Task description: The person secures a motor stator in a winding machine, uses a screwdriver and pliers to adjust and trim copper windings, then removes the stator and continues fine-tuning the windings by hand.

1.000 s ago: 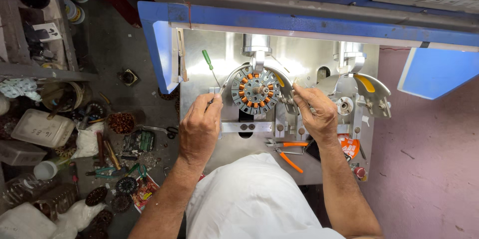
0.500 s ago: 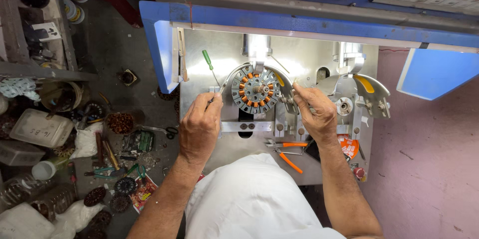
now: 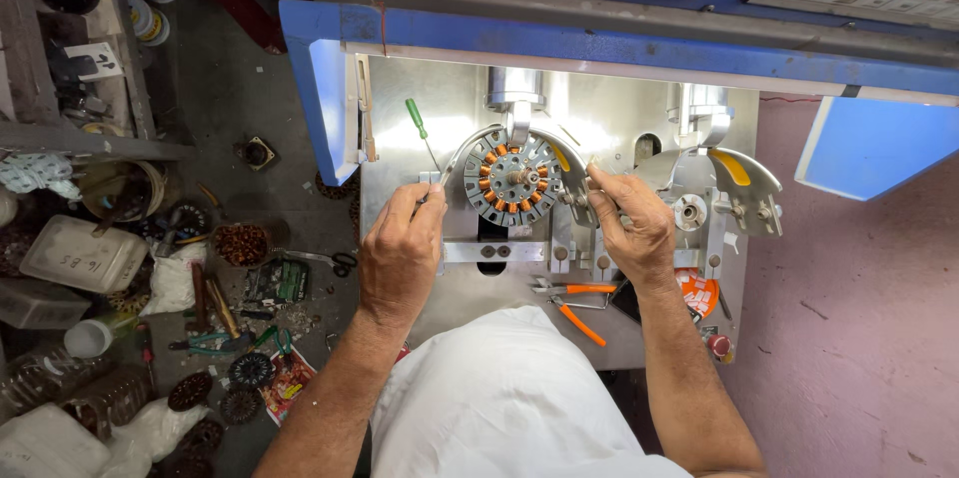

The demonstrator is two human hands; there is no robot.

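Round grey metal stator with orange copper-wound coils sits mounted at the centre of the silver machine plate; left hand pinches its lower-left edge, fingers closed on something too small to make out, while right hand grips the metal fittings just right of it. Green-handled screwdriver lies above the left hand, orange-handled pliers below the right. Cluttered floor to the left: scissors, dark wound stators, white plastic tray.
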